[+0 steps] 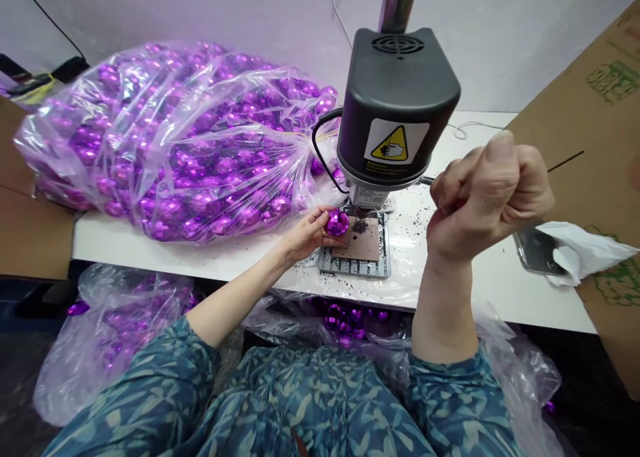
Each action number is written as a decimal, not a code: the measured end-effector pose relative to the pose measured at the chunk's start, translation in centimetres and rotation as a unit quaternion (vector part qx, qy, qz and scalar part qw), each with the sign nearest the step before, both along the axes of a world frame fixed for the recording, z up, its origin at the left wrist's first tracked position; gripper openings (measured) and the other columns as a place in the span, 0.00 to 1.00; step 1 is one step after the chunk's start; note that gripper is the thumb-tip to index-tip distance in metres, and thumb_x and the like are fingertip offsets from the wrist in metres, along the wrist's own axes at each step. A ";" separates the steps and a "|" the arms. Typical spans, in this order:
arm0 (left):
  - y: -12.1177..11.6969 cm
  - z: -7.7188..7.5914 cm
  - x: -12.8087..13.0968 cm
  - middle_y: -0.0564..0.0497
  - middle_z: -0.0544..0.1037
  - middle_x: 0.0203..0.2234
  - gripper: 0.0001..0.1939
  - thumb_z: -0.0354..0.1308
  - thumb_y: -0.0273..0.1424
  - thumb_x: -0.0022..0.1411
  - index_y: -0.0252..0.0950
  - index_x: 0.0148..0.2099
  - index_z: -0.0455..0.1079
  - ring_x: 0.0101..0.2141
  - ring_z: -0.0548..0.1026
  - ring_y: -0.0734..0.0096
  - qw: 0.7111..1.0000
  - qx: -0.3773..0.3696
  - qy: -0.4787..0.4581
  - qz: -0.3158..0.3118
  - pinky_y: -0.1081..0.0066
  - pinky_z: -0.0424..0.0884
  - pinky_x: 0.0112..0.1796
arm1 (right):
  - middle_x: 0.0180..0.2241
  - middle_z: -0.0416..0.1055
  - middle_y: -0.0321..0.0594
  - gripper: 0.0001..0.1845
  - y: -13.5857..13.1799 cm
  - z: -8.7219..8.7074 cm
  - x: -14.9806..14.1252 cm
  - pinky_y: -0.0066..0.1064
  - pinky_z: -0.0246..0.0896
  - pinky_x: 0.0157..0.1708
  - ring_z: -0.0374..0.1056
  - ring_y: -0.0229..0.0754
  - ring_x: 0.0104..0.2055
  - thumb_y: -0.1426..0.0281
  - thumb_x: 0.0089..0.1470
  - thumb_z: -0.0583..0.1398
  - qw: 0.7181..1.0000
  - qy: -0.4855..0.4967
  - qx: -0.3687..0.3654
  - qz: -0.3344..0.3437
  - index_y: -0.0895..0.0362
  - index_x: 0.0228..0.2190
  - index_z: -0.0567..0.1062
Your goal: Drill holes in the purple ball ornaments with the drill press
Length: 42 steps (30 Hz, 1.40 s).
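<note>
My left hand (pixel 306 233) pinches a faceted purple ball (pixel 337 222) and holds it on the metal base plate (pixel 361 265) just left of the spot under the drill press head (pixel 396 107). A brown pad (pixel 364 243) lies on that plate, dusted with dark shavings. My right hand (pixel 487 193) is raised in a fist at the right of the machine, wrapped round its thin metal lever (pixel 427 179), whose end sticks out past my knuckles.
A large clear bag of purple balls (pixel 170 137) fills the left of the white table (pixel 500 290). More balls lie in plastic bags (pixel 350 318) below the table edge. Cardboard boxes stand at the far left (pixel 25 230) and right (pixel 595 137). A phone (pixel 535 250) and tissue (pixel 583 250) lie at right.
</note>
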<state>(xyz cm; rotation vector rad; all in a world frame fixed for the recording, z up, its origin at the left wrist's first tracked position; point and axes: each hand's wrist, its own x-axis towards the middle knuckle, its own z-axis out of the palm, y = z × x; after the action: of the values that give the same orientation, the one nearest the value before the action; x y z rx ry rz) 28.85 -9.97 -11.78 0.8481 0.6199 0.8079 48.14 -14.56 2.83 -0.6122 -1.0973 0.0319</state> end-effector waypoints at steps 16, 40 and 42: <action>0.8 -2.4 2.0 0.45 0.81 0.45 0.32 0.76 0.39 0.51 0.35 0.55 0.73 0.44 0.79 0.63 0.960 0.216 0.153 0.088 0.56 0.73 0.53 | 0.15 0.44 0.26 0.23 -0.3 0.1 -0.4 0.23 0.44 0.17 0.48 0.25 0.15 0.65 0.62 0.58 1.000 0.000 0.012 -0.006 0.55 0.20 0.53; 0.3 -3.0 3.2 0.44 0.75 0.49 0.27 0.72 0.34 0.53 0.37 0.53 0.69 0.50 0.75 0.56 0.868 0.417 0.266 0.042 0.56 0.72 0.53 | 0.15 0.45 0.26 0.26 -0.6 -0.1 -0.5 0.23 0.45 0.18 0.50 0.24 0.15 0.59 0.62 0.58 0.999 0.003 -0.023 -0.030 0.54 0.20 0.52; -0.1 -3.3 3.4 0.44 0.75 0.51 0.28 0.72 0.35 0.53 0.38 0.54 0.68 0.52 0.74 0.55 0.869 0.419 0.259 0.046 0.55 0.70 0.55 | 0.15 0.45 0.26 0.26 -0.5 -0.2 -0.5 0.23 0.45 0.17 0.49 0.24 0.15 0.60 0.62 0.58 1.000 0.006 -0.010 -0.020 0.55 0.20 0.52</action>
<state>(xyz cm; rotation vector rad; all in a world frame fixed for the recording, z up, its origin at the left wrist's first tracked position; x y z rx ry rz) 32.24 -10.06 -15.05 1.8878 0.7862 0.9499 47.60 -15.05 2.64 -0.6513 -1.0746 0.0110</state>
